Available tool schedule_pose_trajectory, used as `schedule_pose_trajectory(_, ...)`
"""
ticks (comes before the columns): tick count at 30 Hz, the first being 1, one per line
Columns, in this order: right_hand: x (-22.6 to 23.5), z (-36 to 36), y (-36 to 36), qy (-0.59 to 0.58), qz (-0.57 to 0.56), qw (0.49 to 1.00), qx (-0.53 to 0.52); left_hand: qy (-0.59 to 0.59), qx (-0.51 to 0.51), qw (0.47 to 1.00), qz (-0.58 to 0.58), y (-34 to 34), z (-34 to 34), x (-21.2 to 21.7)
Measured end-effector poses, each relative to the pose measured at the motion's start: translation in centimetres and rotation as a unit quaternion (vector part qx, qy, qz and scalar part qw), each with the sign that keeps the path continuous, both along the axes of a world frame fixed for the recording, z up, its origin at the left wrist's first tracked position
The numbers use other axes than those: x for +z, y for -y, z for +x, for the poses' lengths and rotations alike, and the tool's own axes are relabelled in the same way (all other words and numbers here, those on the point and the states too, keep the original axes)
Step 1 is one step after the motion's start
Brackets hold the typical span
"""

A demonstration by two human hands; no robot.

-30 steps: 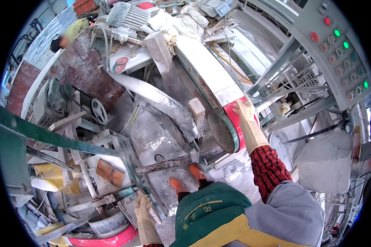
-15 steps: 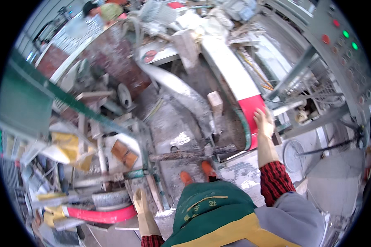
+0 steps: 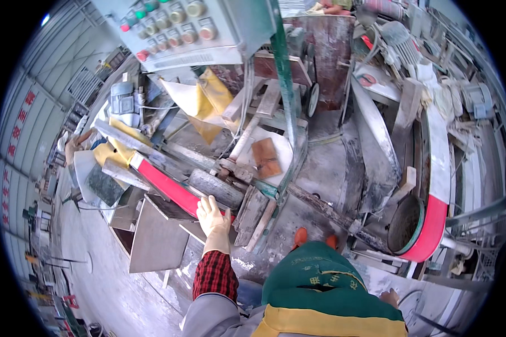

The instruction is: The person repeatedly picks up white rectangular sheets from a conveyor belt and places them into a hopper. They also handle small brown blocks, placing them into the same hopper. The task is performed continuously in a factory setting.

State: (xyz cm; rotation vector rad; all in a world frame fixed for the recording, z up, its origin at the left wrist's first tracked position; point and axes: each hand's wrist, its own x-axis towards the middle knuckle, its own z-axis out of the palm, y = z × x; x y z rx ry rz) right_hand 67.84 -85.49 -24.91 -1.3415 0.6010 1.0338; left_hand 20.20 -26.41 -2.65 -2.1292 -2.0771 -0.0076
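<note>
Wide and unclosed, the gloved left hand (image 3: 213,220) lies over the near end of a red band (image 3: 168,184), which slants alongside a grey wheel (image 3: 216,188). Weathered boards (image 3: 249,218) stand just right of it. Partly hidden beside the green apron (image 3: 309,264) is the right hand (image 3: 389,297); its grip I cannot tell

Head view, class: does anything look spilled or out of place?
Yes: whitish smears streak the floor by the checked sleeve, like something spilled; a yellow sheet also hangs crumpled near the control panel, looking untidy.
</note>
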Motion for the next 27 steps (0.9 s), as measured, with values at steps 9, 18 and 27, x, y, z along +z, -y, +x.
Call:
schedule_pose_trajectory(9,3.1,2.9,-15.4,0.068,0.03,0.996,-0.04,0.006,0.027,1.0,0.008,1.2,0.8,-1.5)
schedule_pose_trajectory(18,3.2,1.2,-18.4,0.063,0.084,0.994,0.033,0.179,-0.024,0.955,-0.237,10.4,3.5,-11.4)
schedule_pose_trajectory(27,3.6,1.0,-18.2,0.047,-0.005,0.998,0.032,0.3,0.02,0.889,-0.346,9.8,2.5,-16.0)
